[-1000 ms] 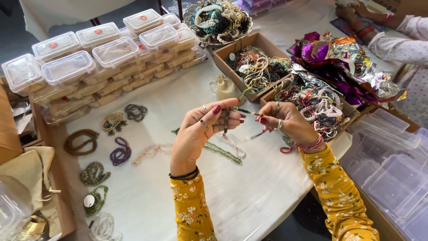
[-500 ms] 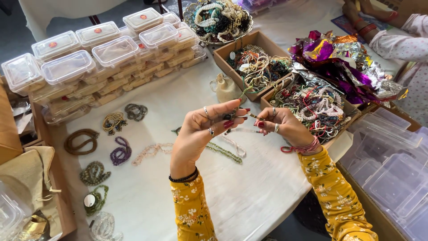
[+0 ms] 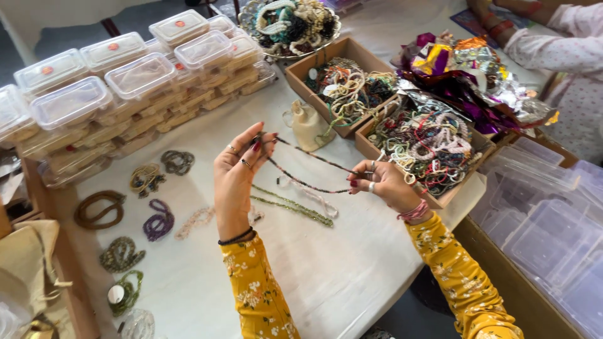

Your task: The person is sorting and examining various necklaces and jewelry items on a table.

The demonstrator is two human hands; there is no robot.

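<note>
Both hands mid-frame — left hand [image 3: 237,182] and right hand [image 3: 380,184] each pinching one bead strand [image 3: 308,169] (stretched between them).

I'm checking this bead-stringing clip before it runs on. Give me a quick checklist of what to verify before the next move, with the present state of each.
1. Bead strand held at both ends, by left hand and right hand: ok.
2. Strand lifted off the white table: ok.
3. Strand free of the green strand lying below: ok.
4. Strand unbroken, no knots: cannot tell.
5. Cardboard box of bracelets beside the right hand: ok.
</note>
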